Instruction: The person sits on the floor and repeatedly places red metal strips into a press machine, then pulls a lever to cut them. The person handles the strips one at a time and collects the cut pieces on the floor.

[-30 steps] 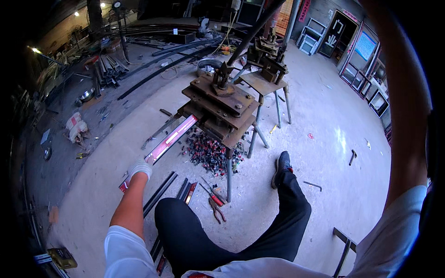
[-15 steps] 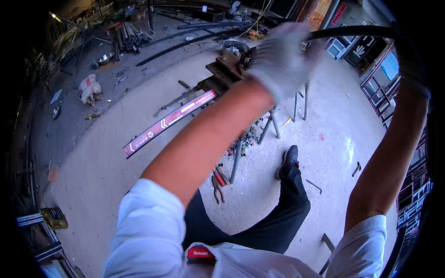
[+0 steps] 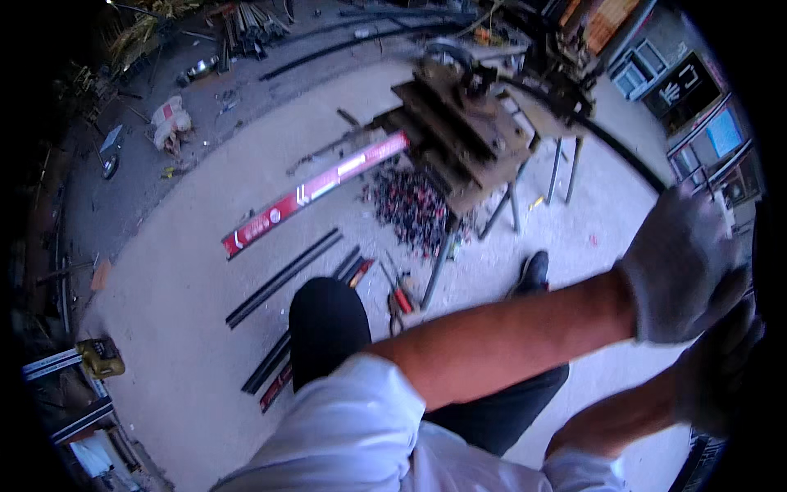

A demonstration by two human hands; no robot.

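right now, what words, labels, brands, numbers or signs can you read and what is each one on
Nothing can be quoted.
Red strip: white printing, too blurred to read; only white chevron shapes stand out.
Blue sheet at the right: too small to make out any writing.
Black panel: bold white marks, no clear word.
White bag: reddish marks, too blurred.

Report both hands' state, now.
Left hand: closed, apparently on the bar.
Right hand: too dark at the rim to tell.
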